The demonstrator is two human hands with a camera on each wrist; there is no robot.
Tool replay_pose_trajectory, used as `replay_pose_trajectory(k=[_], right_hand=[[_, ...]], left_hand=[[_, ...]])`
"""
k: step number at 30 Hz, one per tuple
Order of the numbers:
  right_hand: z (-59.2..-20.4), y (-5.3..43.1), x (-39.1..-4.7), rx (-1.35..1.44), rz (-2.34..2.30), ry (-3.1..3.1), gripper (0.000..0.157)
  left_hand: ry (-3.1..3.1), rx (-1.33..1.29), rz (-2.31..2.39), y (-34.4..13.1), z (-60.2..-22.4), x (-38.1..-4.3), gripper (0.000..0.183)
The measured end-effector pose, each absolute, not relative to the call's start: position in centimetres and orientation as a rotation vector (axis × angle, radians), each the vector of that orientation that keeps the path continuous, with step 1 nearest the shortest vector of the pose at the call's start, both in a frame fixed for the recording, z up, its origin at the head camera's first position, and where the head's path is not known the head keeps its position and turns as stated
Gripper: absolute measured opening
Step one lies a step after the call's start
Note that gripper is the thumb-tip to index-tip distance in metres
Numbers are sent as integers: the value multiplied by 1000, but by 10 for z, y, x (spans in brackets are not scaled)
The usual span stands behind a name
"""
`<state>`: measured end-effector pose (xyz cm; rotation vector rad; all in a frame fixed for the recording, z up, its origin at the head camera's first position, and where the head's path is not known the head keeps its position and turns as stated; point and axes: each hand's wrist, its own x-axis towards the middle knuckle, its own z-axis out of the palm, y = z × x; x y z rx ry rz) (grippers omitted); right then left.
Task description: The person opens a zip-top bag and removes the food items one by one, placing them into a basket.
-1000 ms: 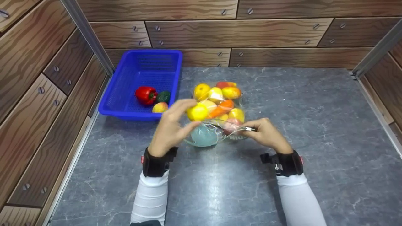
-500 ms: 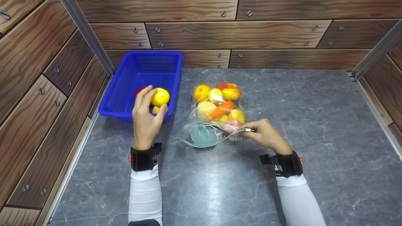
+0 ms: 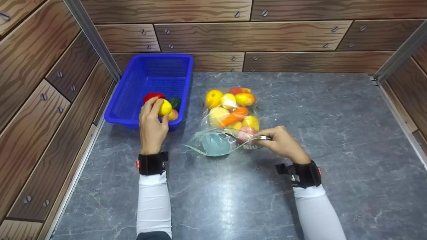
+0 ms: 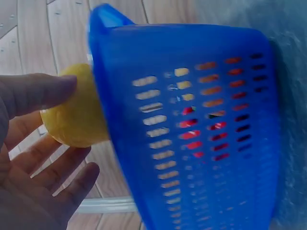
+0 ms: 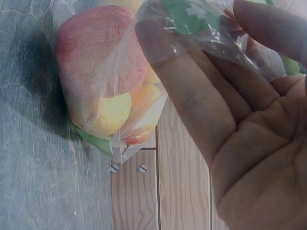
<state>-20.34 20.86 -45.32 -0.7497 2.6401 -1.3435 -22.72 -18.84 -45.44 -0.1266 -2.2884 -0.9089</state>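
My left hand (image 3: 153,128) pinches a yellow round fruit (image 3: 164,107) between thumb and fingers, low over the near end of the blue basket (image 3: 124,122). In the left wrist view the fruit (image 4: 79,112) is right at the basket's rim, between thumb and fingers. Inside the basket lie a red bell pepper (image 3: 153,96), a dark green fruit (image 3: 174,103) and a yellow-red peach-like fruit (image 3: 173,115). My right hand (image 3: 283,145) pinches the mouth edge of a clear plastic bag (image 3: 215,145), which gapes toward me. Its fingers (image 5: 187,91) lie against the film in the right wrist view.
Several fruits and vegetables fill the bag, among them an orange carrot-like piece (image 3: 234,116) and a pinkish round fruit (image 3: 247,134). The bag lies on the grey marbled tabletop (image 3: 333,140). Wood-patterned walls (image 3: 253,36) enclose the back and sides.
My left hand has carried the yellow fruit left from over the bag to the basket, then lowered it there. My right hand still pinches the bag in the same spot.
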Motion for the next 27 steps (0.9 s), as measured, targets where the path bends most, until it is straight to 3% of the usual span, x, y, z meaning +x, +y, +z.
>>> replay_pose_trajectory(k=[8, 15, 27], right_hand=[[-453, 208, -203, -742, -1354, 2610, 15], [-452, 208, -202, -741, -1357, 2612, 16], [-453, 209, -203, -763, -1352, 2618, 15]], left_hand=[[-2332, -49, -922, -196, -463, -231, 41], [-2379, -5, -883, -198, -472, -235, 27], [-2423, 3, -906, -198, -472, -235, 25]])
